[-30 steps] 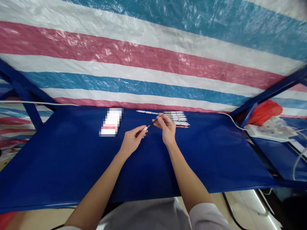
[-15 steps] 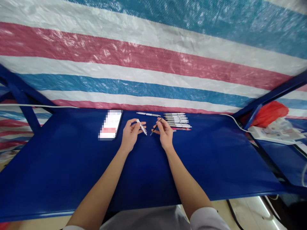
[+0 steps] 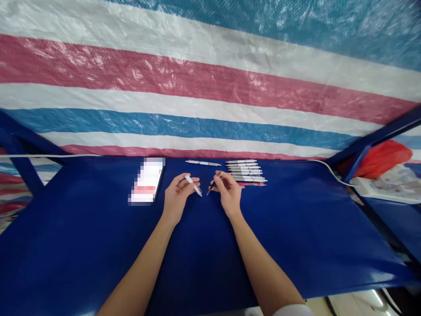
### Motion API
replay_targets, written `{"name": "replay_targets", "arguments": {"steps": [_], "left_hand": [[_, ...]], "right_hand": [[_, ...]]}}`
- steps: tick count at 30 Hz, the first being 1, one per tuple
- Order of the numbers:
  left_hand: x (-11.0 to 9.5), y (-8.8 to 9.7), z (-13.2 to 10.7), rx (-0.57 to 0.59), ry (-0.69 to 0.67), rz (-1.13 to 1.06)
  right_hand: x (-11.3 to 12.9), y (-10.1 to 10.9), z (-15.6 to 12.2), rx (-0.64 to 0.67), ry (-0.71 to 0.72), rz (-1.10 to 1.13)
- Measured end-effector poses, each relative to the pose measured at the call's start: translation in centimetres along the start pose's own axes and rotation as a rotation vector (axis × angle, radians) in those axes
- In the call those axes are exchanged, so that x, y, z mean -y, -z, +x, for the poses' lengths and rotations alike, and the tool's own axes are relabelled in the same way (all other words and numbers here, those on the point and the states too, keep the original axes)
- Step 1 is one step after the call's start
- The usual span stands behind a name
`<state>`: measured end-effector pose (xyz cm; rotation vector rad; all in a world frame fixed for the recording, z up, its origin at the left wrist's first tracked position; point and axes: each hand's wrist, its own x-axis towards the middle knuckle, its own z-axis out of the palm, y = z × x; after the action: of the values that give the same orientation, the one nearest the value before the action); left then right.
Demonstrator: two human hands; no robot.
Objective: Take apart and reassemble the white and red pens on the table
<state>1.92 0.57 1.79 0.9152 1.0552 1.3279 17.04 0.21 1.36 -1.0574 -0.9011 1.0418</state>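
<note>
Bare left hand (image 3: 176, 199) and right hand (image 3: 230, 197), bare forearms (image 3: 144, 263), white sleeve (image 3: 292, 310) at the right elbow.

1.0 s ago: one pen held between both hands, its parts joined in one line. Now: parts separated. The left hand (image 3: 177, 196) alone pinches the white barrel (image 3: 193, 185), tip slanting down-right. The right hand (image 3: 230, 194) alone pinches the thin dark refill (image 3: 213, 183), tip slanting down-left. A small gap lies between the two tips. Both hands sit lower in view.
</note>
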Motion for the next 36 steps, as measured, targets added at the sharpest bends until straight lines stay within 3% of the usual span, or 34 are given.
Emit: {"name": "replay_targets", "arguments": {"steps": [15,24,36], "left_hand": [[-0.3,-0.4,-1.0,-0.003,-0.216,0.328],[0.2,-0.1,-0.9,0.058,-0.373,0.317],[0.1,-0.4,-0.9,0.007,-0.318,0.2]], "right_hand": [[0.0,0.3,0.2,0.043,-0.062,0.077],[0.6,-0.1,-0.5,0.153,-0.071,0.062],[1.0,-0.1,-0.5,0.121,-0.071,0.05]]}}
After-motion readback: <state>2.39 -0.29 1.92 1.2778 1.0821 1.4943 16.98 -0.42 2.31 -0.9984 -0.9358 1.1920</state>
